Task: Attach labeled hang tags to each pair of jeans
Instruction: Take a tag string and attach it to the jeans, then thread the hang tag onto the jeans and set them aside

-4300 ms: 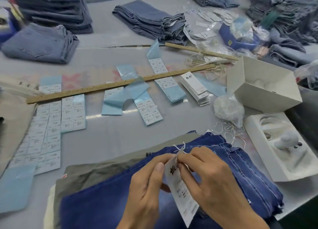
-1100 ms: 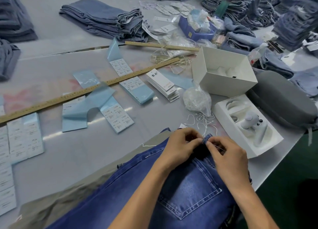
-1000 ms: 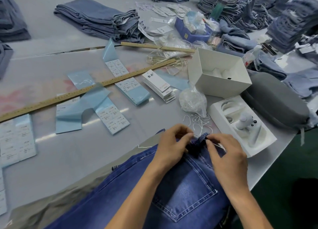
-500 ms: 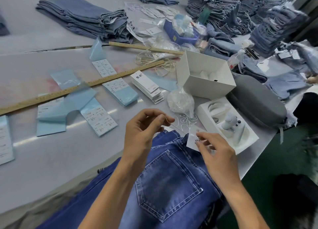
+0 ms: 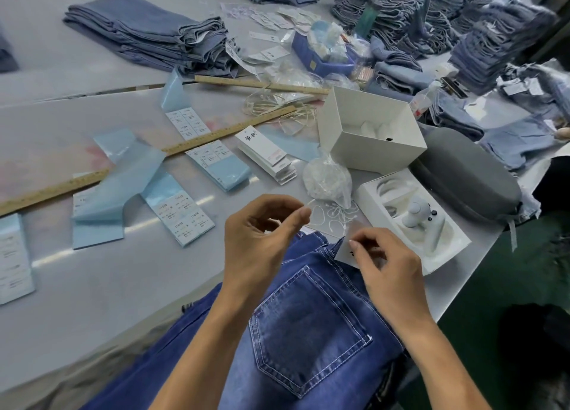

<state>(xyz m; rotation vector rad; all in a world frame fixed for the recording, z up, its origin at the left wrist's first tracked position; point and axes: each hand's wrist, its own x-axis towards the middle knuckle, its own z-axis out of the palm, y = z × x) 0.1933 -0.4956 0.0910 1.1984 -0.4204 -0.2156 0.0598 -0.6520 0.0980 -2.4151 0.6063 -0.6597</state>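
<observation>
At lower centre, our left hand (image 5: 262, 240) pinches a thin string while our right hand (image 5: 388, 268) pinches a light, stiff hang tag (image 5: 344, 251) at the waistband of soft, floppy jeans (image 5: 308, 323), best held by its edges

Left hand (image 5: 262, 237) and right hand (image 5: 387, 268) both over the jeans (image 5: 308, 332) at the table's (image 5: 77, 286) near edge; hang tag (image 5: 345, 252) under the right fingertips, on the waistband; loose strings (image 5: 330, 215) on the table between and just beyond the 2 hands; plastic bag (image 5: 328, 181) behind those; tag stack (image 5: 268, 153) beyond the left hand; label sheets (image 5: 182, 215) left of the left hand; ruler (image 5: 148, 157) behind them, running left to right; open tray (image 5: 413, 221) just right of and beyond the right hand; white box (image 5: 370, 132) behind the tray; zip case (image 5: 465, 175) right of both; folded jeans pile (image 5: 148, 33) far back left.
</observation>
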